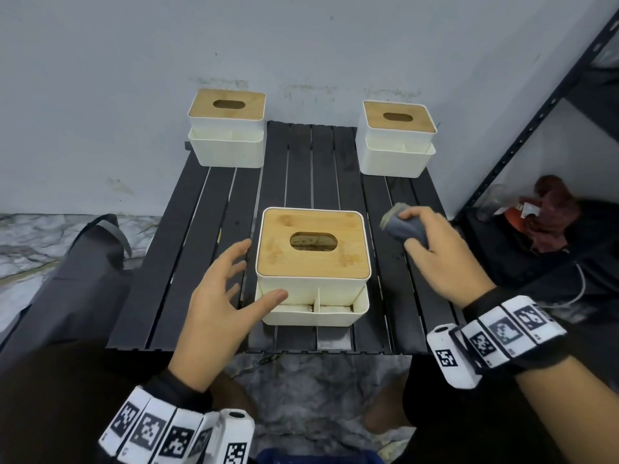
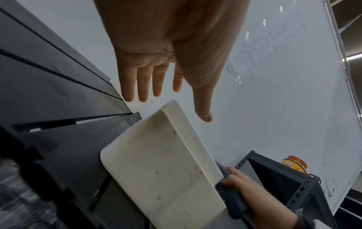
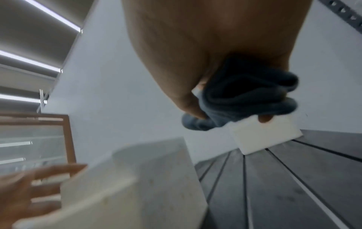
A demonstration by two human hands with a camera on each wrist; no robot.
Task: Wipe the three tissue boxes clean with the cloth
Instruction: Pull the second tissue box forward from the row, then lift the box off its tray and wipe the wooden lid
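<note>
Three white tissue boxes with bamboo lids stand on a black slatted table [image 1: 174,262]. The nearest box [image 1: 313,262] sits at the front middle, with brown specks on its side [image 2: 162,170]. A second box [image 1: 227,127] stands at the back left and a third [image 1: 397,137] at the back right. My left hand [image 1: 231,286] hovers open with spread fingers just left of the nearest box, thumb near its front corner. My right hand [image 1: 432,249] grips a bunched dark grey cloth [image 1: 402,226] to the right of that box, above the table. The cloth [image 3: 245,99] fills my right palm.
A grey wall rises behind the table. A black metal shelf [image 1: 536,122] stands at the right with a red-brown bundle [image 1: 549,212] on its lower level. A dark bag [image 1: 77,279] lies to the left of the table on the marbled floor.
</note>
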